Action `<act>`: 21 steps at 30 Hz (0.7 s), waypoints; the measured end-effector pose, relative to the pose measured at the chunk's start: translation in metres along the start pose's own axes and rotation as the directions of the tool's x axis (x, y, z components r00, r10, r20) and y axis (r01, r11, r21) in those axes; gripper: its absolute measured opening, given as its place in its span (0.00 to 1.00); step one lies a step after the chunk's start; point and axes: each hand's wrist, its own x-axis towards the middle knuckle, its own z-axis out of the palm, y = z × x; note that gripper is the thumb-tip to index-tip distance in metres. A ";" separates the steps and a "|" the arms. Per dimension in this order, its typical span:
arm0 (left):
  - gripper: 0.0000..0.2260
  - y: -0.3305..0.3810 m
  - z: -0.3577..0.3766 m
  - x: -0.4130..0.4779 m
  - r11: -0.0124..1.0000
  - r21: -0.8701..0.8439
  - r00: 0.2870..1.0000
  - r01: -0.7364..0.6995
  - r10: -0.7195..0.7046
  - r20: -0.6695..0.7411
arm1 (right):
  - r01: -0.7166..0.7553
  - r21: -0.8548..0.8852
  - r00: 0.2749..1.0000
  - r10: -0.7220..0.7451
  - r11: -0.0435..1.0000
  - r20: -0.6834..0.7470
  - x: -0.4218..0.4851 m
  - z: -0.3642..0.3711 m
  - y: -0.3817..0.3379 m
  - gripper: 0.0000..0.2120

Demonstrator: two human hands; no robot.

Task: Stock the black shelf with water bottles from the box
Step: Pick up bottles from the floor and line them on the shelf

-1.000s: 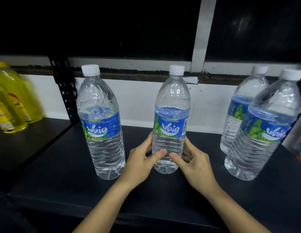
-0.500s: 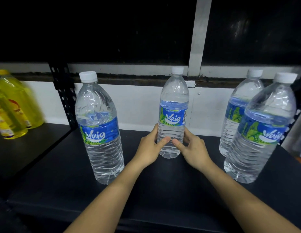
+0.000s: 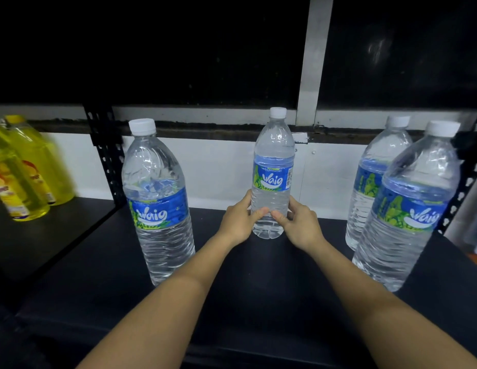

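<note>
While upright near back edge of matte black metal shelf (image 3: 258,288), water-filled clear plastic bottle with blue label (image 3: 272,161) — clasped low by left hand (image 3: 237,222) and right hand (image 3: 304,227), both curled round it. Open board each side, before neighbouring full bottles (image 3: 159,209).

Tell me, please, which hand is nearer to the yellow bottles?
Left. The left hand grips the middle bottle on the side facing the yellow bottles; the right hand grips its other side.
</note>
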 end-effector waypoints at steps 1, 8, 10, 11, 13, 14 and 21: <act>0.22 0.000 0.001 0.000 1.000 0.006 1.000 -0.001 0.001 -0.002 | -0.003 0.003 1.000 0.003 1.000 0.001 0.000 0.000 0.000 0.21; 0.21 0.006 0.001 -0.023 0.998 0.047 0.993 -0.042 0.047 -0.105 | -0.091 0.113 0.995 0.095 0.989 -0.030 -0.015 -0.002 -0.006 0.19; 0.22 0.015 -0.001 -0.045 0.994 0.036 0.980 -0.100 0.105 -0.168 | -0.162 0.189 0.976 0.185 0.969 -0.114 -0.025 -0.001 -0.004 0.17; 0.24 0.020 -0.002 -0.058 0.992 0.032 0.972 -0.125 0.129 -0.199 | -0.195 0.234 0.963 0.232 0.952 -0.139 -0.031 0.001 -0.002 0.14; 0.26 0.027 -0.006 -0.084 0.984 0.064 0.949 -0.165 0.176 -0.263 | -0.222 0.302 0.956 0.268 0.927 -0.119 -0.041 0.005 -0.001 0.09; 0.26 0.029 -0.008 -0.098 0.978 0.085 0.934 -0.189 0.205 -0.291 | -0.217 0.317 0.963 0.256 0.923 -0.087 -0.045 0.008 -0.004 0.08; 0.18 0.037 -0.046 -0.167 0.846 0.400 0.715 -0.353 0.519 -0.468 | -0.060 0.402 0.996 0.029 0.914 0.082 -0.067 0.032 -0.070 0.07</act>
